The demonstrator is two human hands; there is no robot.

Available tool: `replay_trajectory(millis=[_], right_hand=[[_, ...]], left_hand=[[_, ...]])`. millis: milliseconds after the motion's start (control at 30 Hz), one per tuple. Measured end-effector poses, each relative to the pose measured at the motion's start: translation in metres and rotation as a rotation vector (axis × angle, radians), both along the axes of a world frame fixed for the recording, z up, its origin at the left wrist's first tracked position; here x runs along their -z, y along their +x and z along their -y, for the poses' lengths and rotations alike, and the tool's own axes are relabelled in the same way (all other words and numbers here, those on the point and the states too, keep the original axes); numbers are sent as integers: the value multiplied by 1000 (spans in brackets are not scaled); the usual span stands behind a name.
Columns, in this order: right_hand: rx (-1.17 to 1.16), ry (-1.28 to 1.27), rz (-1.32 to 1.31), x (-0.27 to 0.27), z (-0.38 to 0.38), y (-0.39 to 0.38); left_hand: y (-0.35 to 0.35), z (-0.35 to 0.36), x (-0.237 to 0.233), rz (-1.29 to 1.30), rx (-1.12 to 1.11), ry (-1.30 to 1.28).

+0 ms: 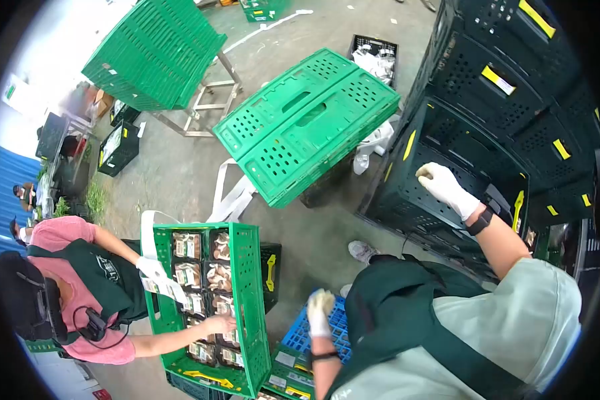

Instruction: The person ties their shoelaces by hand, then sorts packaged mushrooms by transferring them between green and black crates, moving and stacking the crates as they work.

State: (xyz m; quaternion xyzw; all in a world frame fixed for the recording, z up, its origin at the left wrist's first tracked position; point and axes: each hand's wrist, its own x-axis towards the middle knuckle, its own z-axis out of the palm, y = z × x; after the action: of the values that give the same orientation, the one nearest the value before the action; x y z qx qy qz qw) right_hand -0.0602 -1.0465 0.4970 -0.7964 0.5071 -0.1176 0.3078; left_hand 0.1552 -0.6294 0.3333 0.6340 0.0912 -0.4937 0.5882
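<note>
My right hand (445,190), in a white glove, is over the near wall of an open dark green crate (470,148). Its fingers are loosely bent and apart, with nothing seen in them. My left hand (321,312), also gloved, hangs above a blue slatted crate (297,333). Its fingers look curled in and slightly blurred, with no object visible. Left of it stands a green crate (248,307) of black trays of packed mushrooms (219,275). A co-worker's bare hand (219,325) touches the trays, while their gloved hand (152,269) holds a sheet of labels (167,291).
Folded green crates (293,120) are stacked ahead of me. Tall dark crates (507,73) rise at the right. More green crates (157,53) rest on a metal stand (210,100). White strips (237,200) lie on the floor, and a black crate (375,57) holds white plastic.
</note>
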Motion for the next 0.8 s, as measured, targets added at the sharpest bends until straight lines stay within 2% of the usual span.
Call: replay_trajectory(millis=[33,100,133,167,200,233,267,367,433,500,567,633,667,700,733,767,800], right_hand=[[-15,23,-72,2,-2,-11],[-16,-41,-59,-3,-17,-8],[-23,17,-33,-9,-20,2],[-32,76,-11,-10,-14,14],[-99,16,35,2,0,25],[-111,63,83,-7,11,47],[-192,23,105,-7,31,72],[-322,-85,119,-13,92,155],[-498,-362,136,18,149,208],[-516,-325,37,36,191,265],[-552,-362,-34,75,225,312],[-671,-281,-240,98,240,344],[-735,-364,-268,108,242,350],[-795,-453,-300,107,242,355],[-882,-460,-448,105,248,362],[-913,-486,-391,94,257,366],[-935,-326,-363,70,273,376]], left_hand=[[20,42,-30,80,48,-105],[67,91,-51,277,240,-105],[88,107,-46,373,272,-152],[102,127,-60,466,292,-209],[108,147,-83,514,300,-231],[110,167,-103,562,323,-258],[113,185,-108,602,374,-255],[114,240,-111,716,582,-227],[113,273,-118,753,702,-198],[118,306,-122,751,758,-146],[130,335,-119,838,804,-80],[144,359,-113,785,855,-15],[149,371,-115,778,850,-1],[156,385,-109,765,864,-3],[162,397,-102,905,867,-8],[166,408,-95,1042,865,-15],[172,421,-88,1142,868,6]])
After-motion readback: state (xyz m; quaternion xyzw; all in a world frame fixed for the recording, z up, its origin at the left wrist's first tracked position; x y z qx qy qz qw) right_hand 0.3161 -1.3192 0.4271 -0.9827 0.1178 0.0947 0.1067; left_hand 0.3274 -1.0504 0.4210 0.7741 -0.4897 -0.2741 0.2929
